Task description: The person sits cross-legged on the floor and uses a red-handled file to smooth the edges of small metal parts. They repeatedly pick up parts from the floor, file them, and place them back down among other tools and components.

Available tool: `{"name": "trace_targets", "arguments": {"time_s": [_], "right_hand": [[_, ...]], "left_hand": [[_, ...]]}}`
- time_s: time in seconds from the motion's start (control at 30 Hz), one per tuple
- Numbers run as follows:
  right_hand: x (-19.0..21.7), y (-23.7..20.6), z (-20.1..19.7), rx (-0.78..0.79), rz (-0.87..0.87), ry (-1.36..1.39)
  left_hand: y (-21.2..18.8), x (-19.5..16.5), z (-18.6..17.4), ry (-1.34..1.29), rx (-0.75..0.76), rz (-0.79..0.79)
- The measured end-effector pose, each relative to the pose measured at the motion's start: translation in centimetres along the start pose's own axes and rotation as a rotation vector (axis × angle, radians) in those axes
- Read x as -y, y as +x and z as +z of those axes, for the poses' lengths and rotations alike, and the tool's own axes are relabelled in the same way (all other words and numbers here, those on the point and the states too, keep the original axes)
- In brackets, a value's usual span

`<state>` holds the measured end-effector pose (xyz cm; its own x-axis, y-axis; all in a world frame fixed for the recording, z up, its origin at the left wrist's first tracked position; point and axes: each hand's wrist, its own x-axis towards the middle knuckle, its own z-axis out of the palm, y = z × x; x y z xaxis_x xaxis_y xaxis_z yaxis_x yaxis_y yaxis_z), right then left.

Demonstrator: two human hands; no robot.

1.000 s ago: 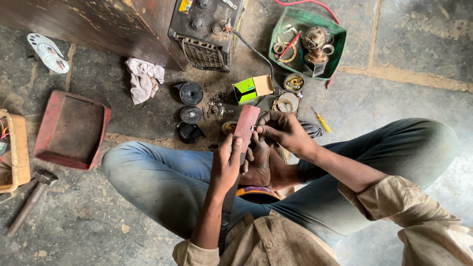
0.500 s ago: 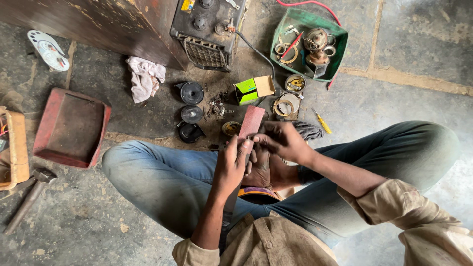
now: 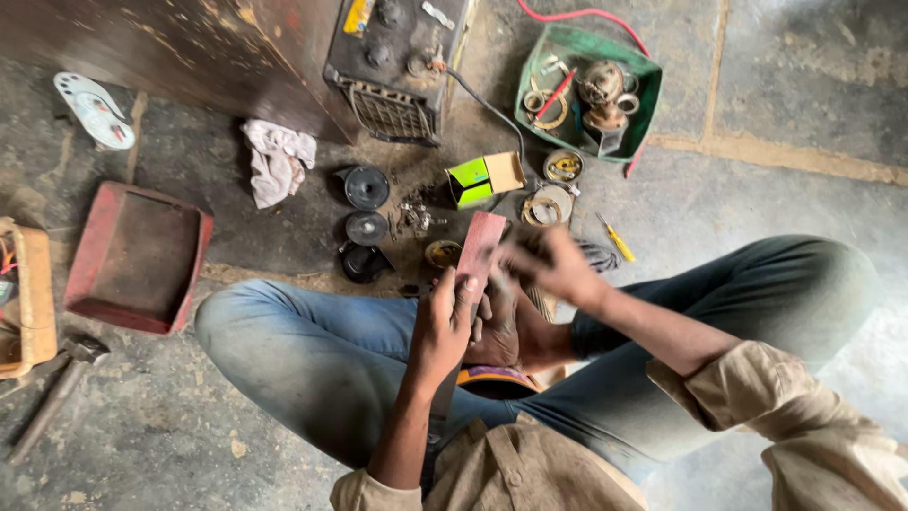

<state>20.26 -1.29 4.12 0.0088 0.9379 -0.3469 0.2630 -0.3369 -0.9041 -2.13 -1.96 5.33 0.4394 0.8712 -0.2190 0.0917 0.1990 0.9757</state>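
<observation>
Reddish abrasive strip (image 3: 480,248) at frame centre, gripped by left hand (image 3: 443,326); blurred right hand (image 3: 544,265), grasp indiscernible, best rubs with steady, even strokes.

You hold a flat, reddish-brown rectangular strip (image 3: 480,248) that looks like a worn abrasive sheet or thin block. It stands nearly on end, leaning a little to the right, its dull, dusty face turned up toward you. Its lower end sits in the grip of your left hand (image 3: 445,326), fingers curled at its left edge, and the upper end rises free above that grip. Your right hand (image 3: 549,265), blurred, lies just beside its right edge.
</observation>
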Motion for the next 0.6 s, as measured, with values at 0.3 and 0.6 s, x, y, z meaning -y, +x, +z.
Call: {"name": "trace_targets", "arguments": {"time_s": [0.3,0.6], "right_hand": [[1.2,0.2,-0.7,0.067,0.011,0.109],[2.4,0.4,-0.6,0.139,0.008,0.266]], "left_hand": [[-0.1,2.6,0.2,0.379,-0.213,0.285],[-0.2,4.6,0.8,0.625,-0.374,0.577]]}}
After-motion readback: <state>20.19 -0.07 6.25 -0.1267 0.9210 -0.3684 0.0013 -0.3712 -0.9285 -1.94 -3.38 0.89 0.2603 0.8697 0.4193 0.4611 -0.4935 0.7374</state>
